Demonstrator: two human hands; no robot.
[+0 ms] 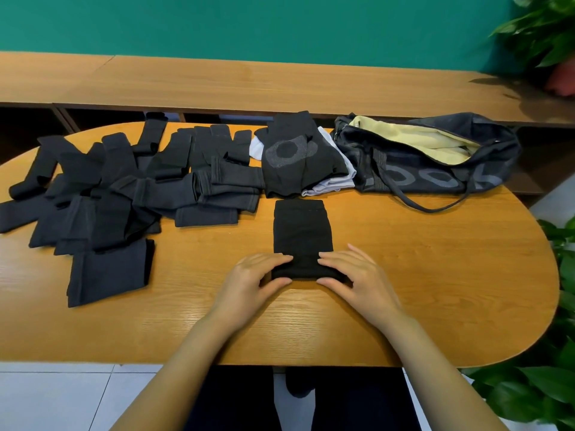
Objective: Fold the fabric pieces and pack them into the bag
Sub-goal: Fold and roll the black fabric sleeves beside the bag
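- Two hands work one piece: the left hand (pixel 258 276) and the right hand (pixel 353 275) each pinch the near end of the flat black rectangular fabric piece (pixel 302 231), fingers curled over its top and thumbs against its near edge.
- The fabric piece lies on the oval wooden table (pixel 435 275) and stretches straight away from the fingertips. Its far hem lies just short of the folded stack of black fabric with a grey ring print (pixel 294 157).
- Judged step: turn the near end forward, away from the thumbs.
- Hold both pinches level, so the fold line runs square across the piece between the two sets of fingers.
- Align the side edges before pressing flat.
- Smooth outward from the centre with flat fingers to expel creases.
- The dark open duffel bag with yellow lining (pixel 435 157) lies beyond and to the right of the right fingers, well apart.
- The loose heap of unfolded black fabric pieces (pixel 118 188) lies beyond and to the left of the left fingers.
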